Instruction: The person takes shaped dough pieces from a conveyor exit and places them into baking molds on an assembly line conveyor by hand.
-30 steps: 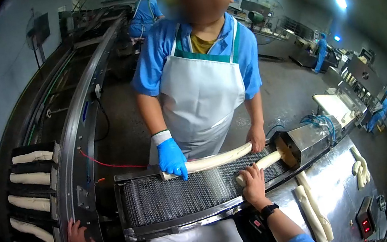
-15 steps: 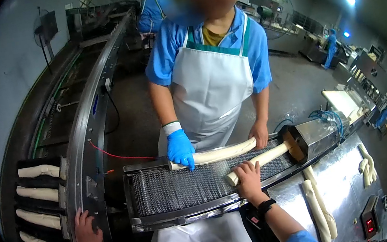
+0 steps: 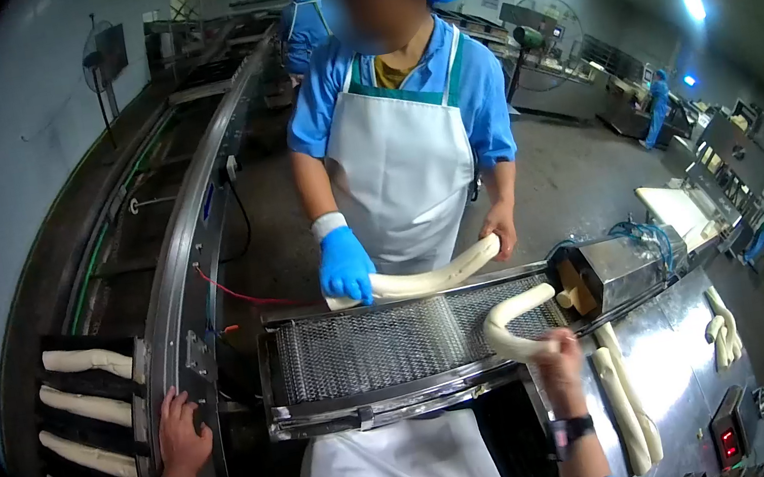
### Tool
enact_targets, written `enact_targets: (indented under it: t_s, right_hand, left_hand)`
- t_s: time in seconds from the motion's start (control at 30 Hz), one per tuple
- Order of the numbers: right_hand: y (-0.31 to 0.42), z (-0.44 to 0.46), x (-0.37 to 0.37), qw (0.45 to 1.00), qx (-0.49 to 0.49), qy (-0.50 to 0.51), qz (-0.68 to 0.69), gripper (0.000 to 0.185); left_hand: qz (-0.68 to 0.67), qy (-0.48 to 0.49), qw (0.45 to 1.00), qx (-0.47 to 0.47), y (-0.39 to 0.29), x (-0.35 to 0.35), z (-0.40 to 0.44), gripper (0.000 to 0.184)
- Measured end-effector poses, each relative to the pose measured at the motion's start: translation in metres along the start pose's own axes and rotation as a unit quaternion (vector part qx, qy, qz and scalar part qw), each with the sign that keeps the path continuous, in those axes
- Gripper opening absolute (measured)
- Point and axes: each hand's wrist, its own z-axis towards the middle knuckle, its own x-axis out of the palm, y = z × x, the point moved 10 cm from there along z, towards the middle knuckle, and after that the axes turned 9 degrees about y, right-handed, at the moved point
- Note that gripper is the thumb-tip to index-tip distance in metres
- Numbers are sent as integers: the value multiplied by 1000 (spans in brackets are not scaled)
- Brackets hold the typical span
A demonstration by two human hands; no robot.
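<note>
My right hand [image 3: 561, 372] is closed on the near end of a curved dough roll [image 3: 505, 321], which arcs above the mesh conveyor [image 3: 370, 350]. The roll's far end is close to the machine outlet, where a short dough end [image 3: 568, 299] shows. My left hand [image 3: 183, 432] rests with fingers apart on the metal rail [image 3: 163, 348] at the left, holding nothing. Across the conveyor, a co-worker holds another long dough roll [image 3: 429, 281] with a blue-gloved hand and a bare hand.
Black trays with dough strips [image 3: 85, 447] line the left side. The metal outlet housing [image 3: 622, 270] stands at the conveyor's right end. Dough pieces [image 3: 626, 410] and a box with a red display [image 3: 729, 438] are on the steel table [image 3: 668, 343].
My right hand has moved right and nearer, bending the dough roll, which has parted from the dough at the outlet. The co-worker's roll is lifted slightly and bends more. The view has shifted.
</note>
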Motion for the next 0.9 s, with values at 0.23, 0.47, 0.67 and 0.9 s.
enact_targets:
  t_s: [0.23,0.47,0.67,0.9]
  right_hand:
    - [69,-157,-271,908,19,-314,-276,16]
    - [110,-165,-217,593,176,-240,-748,86]
    - [79,-102,-215,684,346,-138,-627,106]
    - [73,-82,-141,630,310,-129,-700,113]
  left_hand:
    - [-5,0,1000,-16,-14,-1,-8,30]
    - [-24,25,999,-12,-6,-15,3,32]
    - [-2,23,1000,-16,31,-6,13,31]
    - [-6,35,999,-35,47,-23,16,29]
